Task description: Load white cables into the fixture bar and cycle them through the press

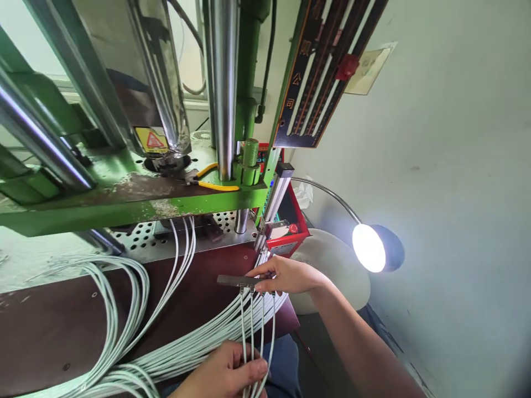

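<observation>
Pinched between thumb and fingers of the right hand [289, 275]: a flat metal bar [230, 281], gripped at the right end, with long axis roughly crosswise to the view and free length projecting leftward from the grip. Nearer to the bar of the two hands: the right, in direct contact. Below the bar, apart from it: the left hand [232, 369], closed with thumb and fingers around four white cables [252, 326]. Running down from the bar's lower edge, nearly square to its long axis: these same cables, metal-tipped at the top; cannot tell how firmly seated. Behind and below the bar: a broad bundle of white cables [199, 337]. Left of the bar, over a maroon board [41, 326]: a loop of similar cable [142, 284]. Above and left: a green press plate [199, 203], bearing yellow-handled pliers [218, 187]. Above and right: a red-framed control box [290, 241]. Farther right: a lit lamp [368, 247].
</observation>
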`<state>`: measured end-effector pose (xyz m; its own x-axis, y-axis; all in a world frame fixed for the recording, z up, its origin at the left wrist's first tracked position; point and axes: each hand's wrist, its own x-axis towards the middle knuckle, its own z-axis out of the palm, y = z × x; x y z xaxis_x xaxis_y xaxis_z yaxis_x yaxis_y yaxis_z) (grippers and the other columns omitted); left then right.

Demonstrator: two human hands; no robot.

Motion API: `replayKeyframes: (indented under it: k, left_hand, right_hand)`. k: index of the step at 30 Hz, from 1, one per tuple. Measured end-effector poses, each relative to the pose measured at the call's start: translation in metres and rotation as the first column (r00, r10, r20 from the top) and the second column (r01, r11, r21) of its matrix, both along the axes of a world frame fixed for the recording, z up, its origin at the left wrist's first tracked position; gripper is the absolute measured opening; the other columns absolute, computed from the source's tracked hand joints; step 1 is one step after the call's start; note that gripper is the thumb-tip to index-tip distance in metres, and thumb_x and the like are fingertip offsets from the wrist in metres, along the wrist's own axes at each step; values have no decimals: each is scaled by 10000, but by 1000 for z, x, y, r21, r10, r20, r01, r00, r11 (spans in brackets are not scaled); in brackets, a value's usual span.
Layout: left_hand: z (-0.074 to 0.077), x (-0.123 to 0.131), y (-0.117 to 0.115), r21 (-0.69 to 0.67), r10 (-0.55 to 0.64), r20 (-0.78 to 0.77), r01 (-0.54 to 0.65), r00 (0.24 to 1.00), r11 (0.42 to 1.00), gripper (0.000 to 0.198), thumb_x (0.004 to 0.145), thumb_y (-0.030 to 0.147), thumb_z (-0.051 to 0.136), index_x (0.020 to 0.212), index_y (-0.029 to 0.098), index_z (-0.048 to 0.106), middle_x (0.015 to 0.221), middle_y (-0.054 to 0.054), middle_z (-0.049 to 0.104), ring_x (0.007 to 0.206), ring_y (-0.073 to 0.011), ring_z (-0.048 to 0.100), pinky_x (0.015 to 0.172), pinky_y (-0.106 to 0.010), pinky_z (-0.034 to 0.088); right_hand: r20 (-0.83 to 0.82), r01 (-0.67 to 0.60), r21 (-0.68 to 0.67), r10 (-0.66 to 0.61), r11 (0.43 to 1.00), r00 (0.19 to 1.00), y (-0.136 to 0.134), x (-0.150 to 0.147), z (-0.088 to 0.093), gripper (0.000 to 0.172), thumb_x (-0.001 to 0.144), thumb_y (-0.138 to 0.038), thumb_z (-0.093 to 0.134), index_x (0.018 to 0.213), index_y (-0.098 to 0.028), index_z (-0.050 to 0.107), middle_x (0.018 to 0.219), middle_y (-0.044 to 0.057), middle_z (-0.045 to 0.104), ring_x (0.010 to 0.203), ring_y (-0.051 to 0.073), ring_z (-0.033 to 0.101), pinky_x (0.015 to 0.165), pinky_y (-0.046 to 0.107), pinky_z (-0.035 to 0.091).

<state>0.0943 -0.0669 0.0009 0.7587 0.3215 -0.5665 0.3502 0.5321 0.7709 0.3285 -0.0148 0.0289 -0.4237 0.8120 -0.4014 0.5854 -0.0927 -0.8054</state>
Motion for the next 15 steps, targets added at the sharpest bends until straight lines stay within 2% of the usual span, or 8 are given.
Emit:
replayKeyframes:
  k: [2, 4, 7, 9, 10, 12, 14, 15]
  left_hand:
    - [0, -2, 3, 73, 45, -60, -41, 997, 996, 397, 759, 567, 632, 663, 183, 607, 618, -29, 649, 532, -136, 528, 519, -234, 347]
    - [3, -9, 12, 205, 118, -103, -95, 988, 974, 379, 763, 557, 628, 664, 191, 621, 609, -18, 640, 558, -160, 569, 541, -250, 399]
    - [14, -29, 34, 377, 230, -90, -181, 969, 908, 342, 758, 530, 639, 703, 193, 662, 641, -19, 667, 590, -182, 613, 562, -263, 447]
    - [24, -46, 54, 441, 328, -37, -279, 944, 853, 352, 756, 536, 639, 764, 187, 682, 686, -36, 699, 597, -190, 634, 569, -272, 470]
    - [27, -54, 66, 473, 400, -6, -350, 917, 809, 361, 757, 541, 638, 783, 184, 684, 703, -44, 707, 600, -191, 638, 573, -275, 479]
    - [31, -65, 93, 538, 586, 73, -526, 807, 658, 354, 750, 525, 663, 812, 178, 686, 743, -53, 716, 638, -189, 646, 595, -273, 495]
    - [28, -68, 124, 520, 779, 170, -726, 604, 450, 316, 709, 454, 738, 856, 181, 678, 810, -43, 715, 728, -177, 654, 641, -248, 505]
    - [24, -66, 139, 450, 846, 199, -813, 494, 369, 318, 679, 403, 776, 884, 185, 666, 838, -33, 709, 774, -170, 657, 661, -232, 507]
  right_hand:
    - [62, -18, 2, 18, 1000, 998, 14, -16, -5, 419, 817, -285, 644, 1220, -175, 657, 781, 0, 688, 592, 95, 569, 502, 177, 405]
    - [163, -47, 88, 33, 995, 986, 27, -33, -11, 347, 794, -243, 646, 1129, -164, 686, 778, 2, 690, 617, 103, 582, 517, 181, 395]
    - [303, -121, 219, 50, 968, 952, 42, -57, -17, 226, 786, -227, 634, 993, -161, 697, 784, 16, 696, 678, 133, 604, 571, 208, 391]
    - [348, -161, 273, 59, 948, 936, 45, -69, -20, 210, 811, -239, 614, 995, -163, 680, 854, 43, 703, 775, 172, 625, 646, 241, 413]
    - [366, -179, 307, 58, 935, 929, 46, -74, -21, 211, 832, -241, 596, 1014, -160, 668, 909, 63, 702, 840, 194, 628, 696, 262, 427]
    - [419, -231, 394, 50, 890, 907, 44, -82, -24, 217, 875, -235, 554, 1051, -144, 643, 1013, 100, 679, 960, 229, 609, 796, 309, 442]
    - [466, -280, 461, 39, 842, 884, 40, -88, -30, 216, 898, -216, 523, 1065, -127, 628, 1072, 120, 647, 1022, 243, 580, 868, 344, 441]
    - [481, -294, 474, 36, 830, 876, 38, -89, -33, 213, 901, -208, 519, 1065, -125, 627, 1082, 123, 636, 1034, 246, 569, 894, 359, 438]
